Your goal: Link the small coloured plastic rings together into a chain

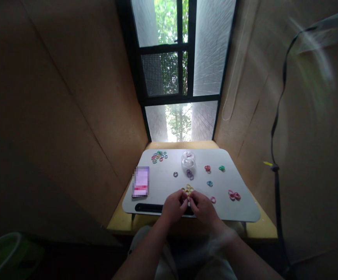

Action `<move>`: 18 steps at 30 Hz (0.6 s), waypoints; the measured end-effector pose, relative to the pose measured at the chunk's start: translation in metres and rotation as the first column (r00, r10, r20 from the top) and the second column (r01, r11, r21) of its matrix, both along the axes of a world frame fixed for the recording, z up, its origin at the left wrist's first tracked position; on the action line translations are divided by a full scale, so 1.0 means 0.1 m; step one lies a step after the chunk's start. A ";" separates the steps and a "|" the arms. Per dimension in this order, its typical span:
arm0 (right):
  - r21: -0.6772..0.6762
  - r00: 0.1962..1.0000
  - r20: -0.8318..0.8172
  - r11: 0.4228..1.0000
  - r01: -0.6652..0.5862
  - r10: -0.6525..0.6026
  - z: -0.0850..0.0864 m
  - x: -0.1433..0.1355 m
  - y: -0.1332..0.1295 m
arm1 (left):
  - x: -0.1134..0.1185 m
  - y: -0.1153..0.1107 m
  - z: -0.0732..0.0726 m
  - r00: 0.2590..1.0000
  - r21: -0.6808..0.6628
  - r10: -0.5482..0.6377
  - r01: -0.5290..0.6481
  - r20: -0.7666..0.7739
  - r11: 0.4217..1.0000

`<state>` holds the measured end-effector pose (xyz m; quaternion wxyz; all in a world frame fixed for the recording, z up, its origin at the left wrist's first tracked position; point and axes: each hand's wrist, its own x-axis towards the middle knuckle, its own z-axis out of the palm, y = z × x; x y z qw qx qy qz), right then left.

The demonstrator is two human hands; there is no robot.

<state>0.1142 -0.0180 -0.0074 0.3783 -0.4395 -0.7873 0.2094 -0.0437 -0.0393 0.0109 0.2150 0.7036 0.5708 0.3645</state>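
Note:
My left hand [174, 206] and my right hand [204, 208] meet over the front of a white lap table [160, 182]. Fingers on both are closed in a pinch, with a small yellow hair tie [188, 195] between the fingertips; they partly hide it. Just beyond lie more yellow hair ties [189, 187]. Purple hair ties [189, 174] and a dark grey one [176, 174] sit farther back. To the right are a single pink hair tie [213, 200], blue ones [209, 183], red ones [207, 168], green ones [221, 168] and a pink group [234, 195].
A mixed pile of hair ties [158, 156] lies at the back left, and a clear round container [188, 160] stands at back centre. A phone [141, 182] rests at the left edge. Near the front runs a black slot [148, 208]. A dark cord [276, 194] hangs at right.

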 end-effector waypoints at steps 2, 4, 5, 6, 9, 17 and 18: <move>-0.002 1.000 0.005 1.000 0.001 -0.001 -0.01 0.00 0.00 | 0.00 0.00 0.00 1.000 0.003 -0.004 0.004 -0.001 1.000; -0.008 1.000 0.008 1.000 0.003 -0.003 -0.01 0.00 0.00 | 0.00 0.00 -0.01 1.000 0.008 -0.008 0.008 -0.003 1.000; -0.010 1.000 0.008 1.000 0.002 -0.002 -0.01 0.00 0.00 | 0.00 0.00 -0.01 1.000 0.010 -0.009 0.009 -0.005 1.000; -0.011 1.000 0.007 1.000 0.001 -0.001 -0.01 0.00 -0.01 | -0.01 0.01 -0.02 1.000 0.011 -0.010 0.010 -0.007 1.000; -0.009 1.000 0.000 1.000 -0.003 0.003 0.00 0.00 -0.01 | -0.01 0.01 -0.03 1.000 0.014 -0.017 0.017 -0.012 1.000; -0.029 1.000 0.004 1.000 -0.003 0.003 0.00 0.00 0.00 | -0.01 0.02 -0.06 1.000 0.006 -0.019 0.019 -0.016 1.000; -0.030 1.000 0.004 1.000 -0.004 0.004 -0.01 0.00 0.00 | -0.01 0.02 -0.06 1.000 0.007 -0.023 0.023 -0.015 1.000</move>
